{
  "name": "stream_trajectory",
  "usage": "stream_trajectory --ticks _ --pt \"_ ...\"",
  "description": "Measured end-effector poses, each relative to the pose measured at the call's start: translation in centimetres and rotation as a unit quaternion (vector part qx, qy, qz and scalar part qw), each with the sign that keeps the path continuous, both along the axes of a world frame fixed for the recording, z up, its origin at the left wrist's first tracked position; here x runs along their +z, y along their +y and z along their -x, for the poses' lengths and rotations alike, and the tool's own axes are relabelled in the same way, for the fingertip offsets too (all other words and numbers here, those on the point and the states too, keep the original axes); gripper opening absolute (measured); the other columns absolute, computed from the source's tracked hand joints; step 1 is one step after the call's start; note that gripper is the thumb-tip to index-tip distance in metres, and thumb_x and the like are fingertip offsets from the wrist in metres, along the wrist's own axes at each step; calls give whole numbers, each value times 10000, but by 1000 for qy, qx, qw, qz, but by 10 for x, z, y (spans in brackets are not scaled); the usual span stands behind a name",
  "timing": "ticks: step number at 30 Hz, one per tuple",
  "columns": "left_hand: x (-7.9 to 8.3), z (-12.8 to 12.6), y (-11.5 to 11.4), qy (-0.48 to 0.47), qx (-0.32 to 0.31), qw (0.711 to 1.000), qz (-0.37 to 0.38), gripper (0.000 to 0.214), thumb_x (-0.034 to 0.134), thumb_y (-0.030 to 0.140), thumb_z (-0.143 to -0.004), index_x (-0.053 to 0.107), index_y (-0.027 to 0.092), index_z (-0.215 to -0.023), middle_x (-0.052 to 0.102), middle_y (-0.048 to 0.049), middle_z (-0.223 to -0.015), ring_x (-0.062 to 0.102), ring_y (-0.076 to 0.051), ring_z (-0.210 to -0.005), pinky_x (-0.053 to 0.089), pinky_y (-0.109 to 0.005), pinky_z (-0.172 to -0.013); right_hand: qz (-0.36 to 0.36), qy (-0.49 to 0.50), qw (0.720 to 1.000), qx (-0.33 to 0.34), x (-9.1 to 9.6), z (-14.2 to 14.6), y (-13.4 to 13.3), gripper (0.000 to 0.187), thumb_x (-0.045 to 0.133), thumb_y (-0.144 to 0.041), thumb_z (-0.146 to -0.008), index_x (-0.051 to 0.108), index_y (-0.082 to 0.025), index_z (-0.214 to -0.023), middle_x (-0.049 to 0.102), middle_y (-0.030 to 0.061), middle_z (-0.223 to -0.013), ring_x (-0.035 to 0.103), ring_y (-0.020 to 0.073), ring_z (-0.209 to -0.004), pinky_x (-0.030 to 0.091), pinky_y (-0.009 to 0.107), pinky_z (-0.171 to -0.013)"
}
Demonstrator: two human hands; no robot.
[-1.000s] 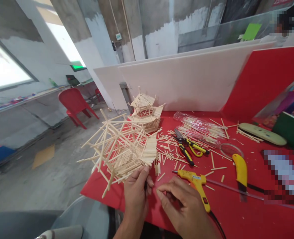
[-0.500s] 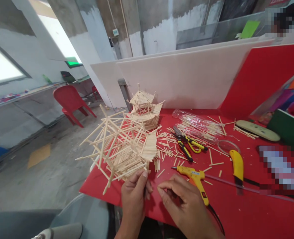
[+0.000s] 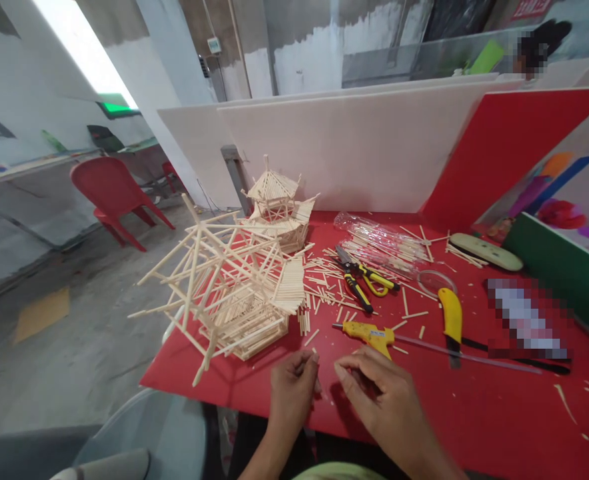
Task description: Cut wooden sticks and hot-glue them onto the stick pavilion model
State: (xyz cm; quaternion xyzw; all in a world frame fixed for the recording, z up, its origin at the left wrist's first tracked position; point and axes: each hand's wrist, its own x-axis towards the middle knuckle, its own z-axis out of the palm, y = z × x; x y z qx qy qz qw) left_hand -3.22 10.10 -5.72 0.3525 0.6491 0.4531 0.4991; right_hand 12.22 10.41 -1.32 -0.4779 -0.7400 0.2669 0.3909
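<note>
Near the front edge of the red table, my left hand [image 3: 293, 390] is closed in a pinch. A tiny pale bit shows at its fingertips, too small to name. My right hand [image 3: 382, 397] is beside it on the right, thumb and fingers pressed together; what they hold, if anything, is hidden. The hands are apart. An open wooden-stick frame model [image 3: 224, 267] stands to the left, with a slatted roof panel [image 3: 289, 285] on one side. Beyond my right hand lies a yellow glue gun [image 3: 369, 335], its handle partly covered by that hand.
A finished-looking stick pavilion [image 3: 274, 200] stands behind the frame. Black-and-yellow pliers [image 3: 354, 287], loose sticks, a bag of sticks [image 3: 384, 247] and a yellow-handled cutter [image 3: 450, 317] lie on the red tabletop [image 3: 499, 427]. White boards [image 3: 349, 153] rise at the back.
My left hand has drawn away from the frame's lower edge, toward the right and nearer me. My right hand keeps its pinched shape. The camera view has turned slightly right.
</note>
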Motion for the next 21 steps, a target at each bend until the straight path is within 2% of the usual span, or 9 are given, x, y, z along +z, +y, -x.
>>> stream_trajectory --ticks 5,8,11,16,21 --pt "-5 -6 14 71 -27 997 -1 291 587 385 -784 597 171 -588 543 7 -402 465 -111 -348 329 -202 -402 19 -40 998 -38 -11 -23 5 199 518 -304 -930 688 -221 -867 659 21 -766 620 145 -656 492 245 -619" --pt "-7 -10 20 97 -39 994 -16 297 562 375 -802 593 176 -583 545 5 -423 526 -132 -413 382 -213 -462 29 -91 994 -60 -10 -35 15 207 513 -310 -928 697 -229 -876 678 23 -811 642 160 -719 499 265 -671" --pt "-11 -11 22 106 -46 993 -11 293 552 384 -809 606 180 -606 550 4 -427 525 -138 -417 374 -219 -471 30 -149 985 -80 -6 -46 27 208 524 -319 -916 718 -246 -919 697 17 -863 659 167 -751 490 269 -672" --pt "-13 -9 21 96 -51 994 2 288 576 396 -788 618 194 -586 552 6 -411 498 -136 -394 345 -219 -473 49 -213 969 -115 -4 -64 52 258 503 -381 -911 727 -262 -959 707 10 -924 664 165 -737 451 271 -632" --pt "-14 -9 19 131 -65 989 -10 312 582 409 -787 619 197 -561 560 0 -424 536 -155 -426 348 -223 -493 84 -264 952 -128 0 -75 90 268 490 -366 -897 724 -267 -985 714 11 -1000 661 171 -784 416 274 -643"
